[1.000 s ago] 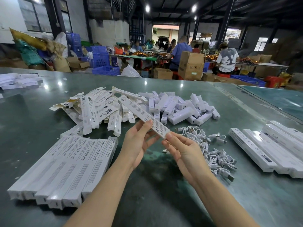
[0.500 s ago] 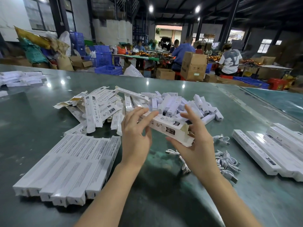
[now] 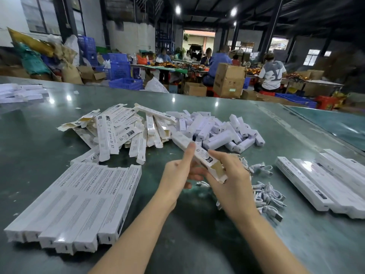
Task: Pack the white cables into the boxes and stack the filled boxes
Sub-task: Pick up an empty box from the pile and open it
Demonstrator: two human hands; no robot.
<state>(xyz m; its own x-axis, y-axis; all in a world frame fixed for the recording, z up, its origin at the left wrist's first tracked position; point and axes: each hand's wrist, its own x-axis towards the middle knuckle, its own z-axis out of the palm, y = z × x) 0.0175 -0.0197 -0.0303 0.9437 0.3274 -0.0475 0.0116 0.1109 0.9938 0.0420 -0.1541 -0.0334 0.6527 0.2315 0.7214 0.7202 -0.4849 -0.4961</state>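
Both hands hold one long white box (image 3: 203,155) above the table, its near end open with the brown inside showing. My left hand (image 3: 177,175) grips the box from the left, thumb up along its side. My right hand (image 3: 231,180) grips the open end from the right. A heap of coiled white cables (image 3: 264,192) lies just right of my right hand. Filled boxes (image 3: 79,202) lie side by side in a row at the near left.
A pile of flat unfolded boxes (image 3: 118,131) and a heap of small white boxes (image 3: 223,133) lie beyond my hands. More long white boxes (image 3: 324,178) lie at the right. The green table (image 3: 29,139) stretches to a far edge; people work at tables behind.
The box was flat and held at its near end; it has been opened up into shape, and both hands now grip it closer to me with the open end facing me.
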